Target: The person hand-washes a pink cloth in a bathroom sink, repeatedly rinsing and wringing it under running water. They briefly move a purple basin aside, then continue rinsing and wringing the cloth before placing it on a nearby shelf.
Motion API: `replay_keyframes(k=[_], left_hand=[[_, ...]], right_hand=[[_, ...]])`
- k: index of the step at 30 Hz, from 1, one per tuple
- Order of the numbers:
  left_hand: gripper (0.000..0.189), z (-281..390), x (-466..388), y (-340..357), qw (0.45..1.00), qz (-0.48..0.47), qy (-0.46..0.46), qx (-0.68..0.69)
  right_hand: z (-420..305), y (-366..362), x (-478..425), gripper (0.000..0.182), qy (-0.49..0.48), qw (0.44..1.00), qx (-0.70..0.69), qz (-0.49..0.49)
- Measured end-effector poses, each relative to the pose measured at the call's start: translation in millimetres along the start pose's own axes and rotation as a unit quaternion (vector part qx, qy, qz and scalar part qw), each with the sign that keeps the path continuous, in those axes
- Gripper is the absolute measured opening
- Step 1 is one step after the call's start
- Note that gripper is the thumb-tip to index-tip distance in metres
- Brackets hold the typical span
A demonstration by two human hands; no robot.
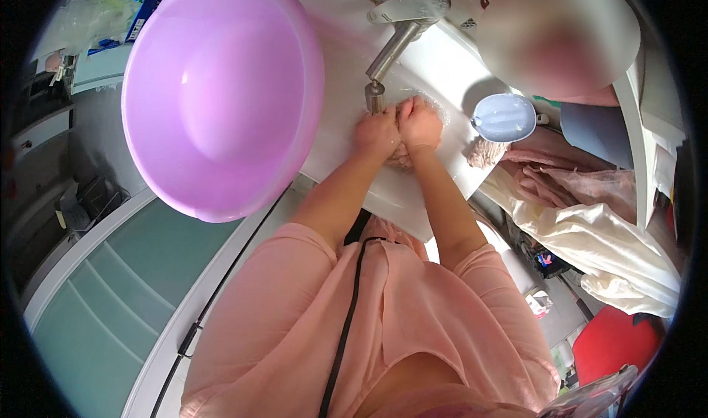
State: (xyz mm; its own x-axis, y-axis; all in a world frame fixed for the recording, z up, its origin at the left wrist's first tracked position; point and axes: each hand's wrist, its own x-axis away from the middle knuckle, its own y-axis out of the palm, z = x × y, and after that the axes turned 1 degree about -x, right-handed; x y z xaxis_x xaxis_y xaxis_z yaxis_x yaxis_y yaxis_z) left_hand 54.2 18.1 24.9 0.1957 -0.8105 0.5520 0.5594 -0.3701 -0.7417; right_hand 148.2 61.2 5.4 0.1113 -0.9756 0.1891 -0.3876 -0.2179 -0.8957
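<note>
My left hand (378, 134) and my right hand (421, 123) are side by side inside a white washbasin (337, 147). Both are closed around a wet pinkish-beige cloth (400, 158), part of which hangs out below my fists. Just above my knuckles is the outlet of a metal faucet (394, 50), its lever handle (406, 7) at the top. Suds and wet patches show around my hands. Most of the cloth is hidden under my fingers.
At the left stands a large purple plastic tub (221, 86), tilted, its inside facing me. A pale blue oval dish (504, 118) is at the basin's right side, above a crumpled beige cloth (487, 151). Pink towels (545, 183) and a white satiny cloth (608, 246) hang at the right.
</note>
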Motion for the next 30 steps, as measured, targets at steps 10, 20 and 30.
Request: replay_keyframes(k=[10,20,30], left_hand=[[0.047,-20,-27,-28,0.979,0.001,-0.096,0.180],[0.031,-70,-79,-6,0.966,0.136,-0.015,0.218],[0.023,-71,-80,18,0.960,0.267,-0.006,0.084]], right_hand=[[3,13,-16,0.024,-0.103,0.989,-0.064,0.088],[6,-2,-3,0.017,-0.226,0.972,-0.042,0.044],[-8,-20,58,0.020,-0.135,0.985,0.094,0.058]])
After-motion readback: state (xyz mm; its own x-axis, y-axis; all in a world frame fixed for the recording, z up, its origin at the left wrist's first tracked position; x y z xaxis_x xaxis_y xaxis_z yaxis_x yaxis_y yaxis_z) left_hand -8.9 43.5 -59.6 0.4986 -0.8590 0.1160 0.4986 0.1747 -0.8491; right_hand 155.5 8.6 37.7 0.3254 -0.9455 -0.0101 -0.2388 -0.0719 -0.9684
